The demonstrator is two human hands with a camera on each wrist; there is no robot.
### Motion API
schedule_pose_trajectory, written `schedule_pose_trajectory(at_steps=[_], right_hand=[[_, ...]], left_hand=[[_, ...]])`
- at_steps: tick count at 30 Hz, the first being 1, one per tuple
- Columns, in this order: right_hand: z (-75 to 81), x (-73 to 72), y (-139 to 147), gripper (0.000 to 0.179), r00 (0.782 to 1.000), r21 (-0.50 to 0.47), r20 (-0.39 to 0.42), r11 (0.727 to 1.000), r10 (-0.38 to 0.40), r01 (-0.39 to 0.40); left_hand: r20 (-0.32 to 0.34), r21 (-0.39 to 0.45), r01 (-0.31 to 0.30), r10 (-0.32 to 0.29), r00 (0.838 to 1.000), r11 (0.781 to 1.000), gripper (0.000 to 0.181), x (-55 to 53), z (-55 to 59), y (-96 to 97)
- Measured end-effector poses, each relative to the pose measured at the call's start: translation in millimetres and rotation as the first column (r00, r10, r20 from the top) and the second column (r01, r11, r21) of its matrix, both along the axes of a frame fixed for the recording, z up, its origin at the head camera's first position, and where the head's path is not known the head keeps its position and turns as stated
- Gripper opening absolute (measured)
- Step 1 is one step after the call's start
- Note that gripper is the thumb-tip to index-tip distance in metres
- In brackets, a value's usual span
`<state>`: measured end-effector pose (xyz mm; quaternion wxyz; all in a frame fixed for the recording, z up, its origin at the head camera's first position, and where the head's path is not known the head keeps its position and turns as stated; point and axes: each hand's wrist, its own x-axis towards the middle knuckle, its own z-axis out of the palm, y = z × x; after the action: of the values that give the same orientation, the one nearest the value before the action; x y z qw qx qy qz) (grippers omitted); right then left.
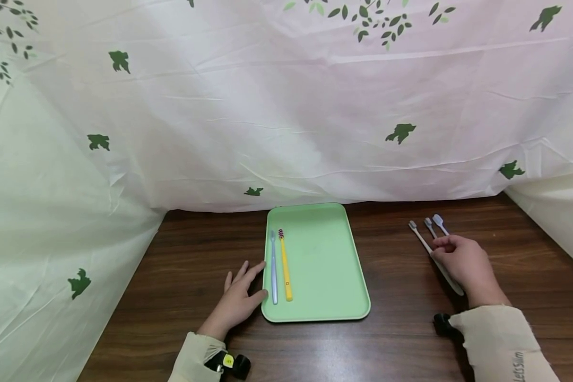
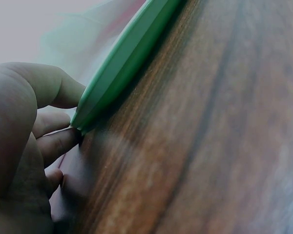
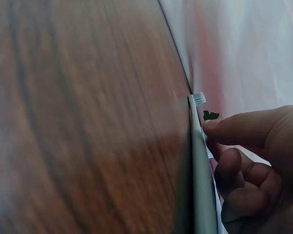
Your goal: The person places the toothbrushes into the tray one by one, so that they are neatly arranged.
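My left hand (image 1: 239, 300) rests at the left rim of a light green tray (image 1: 322, 265), its fingers spread and the thumb and fingertips at the edge. In the left wrist view the thumb meets the tray's rim. A pale blue toothbrush (image 1: 274, 270) and a yellow toothbrush (image 1: 285, 268) lie side by side on the tray. On the right, my right hand (image 1: 465, 262) is over three toothbrushes, fingers bent. Its thumb tip overlaps the handle of the white toothbrush (image 1: 451, 281); I cannot tell whether it pinches it. Heads of a grey toothbrush (image 1: 428, 224) and a pale blue-white toothbrush (image 1: 439, 222) stick out past the fingers.
The dark wooden table (image 1: 387, 339) carries everything. A white cloth (image 1: 286, 116) with green leaf prints hangs along the back and both sides. Dark wrist cameras sit on both wrists.
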<state>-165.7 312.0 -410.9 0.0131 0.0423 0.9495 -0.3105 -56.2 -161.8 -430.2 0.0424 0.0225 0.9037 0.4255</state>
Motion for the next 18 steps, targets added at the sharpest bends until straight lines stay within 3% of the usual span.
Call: schedule_pose_trajectory(at_steps=[18], right_hand=[[-0.8, 1.1, -3.3, 0.023, 1.0, 0.003, -0.002, 1.0, 0.002, -0.002]], left_hand=[[0.003, -0.014, -0.001, 0.001, 1.0, 1.0, 0.06, -0.2, -0.9, -0.1]])
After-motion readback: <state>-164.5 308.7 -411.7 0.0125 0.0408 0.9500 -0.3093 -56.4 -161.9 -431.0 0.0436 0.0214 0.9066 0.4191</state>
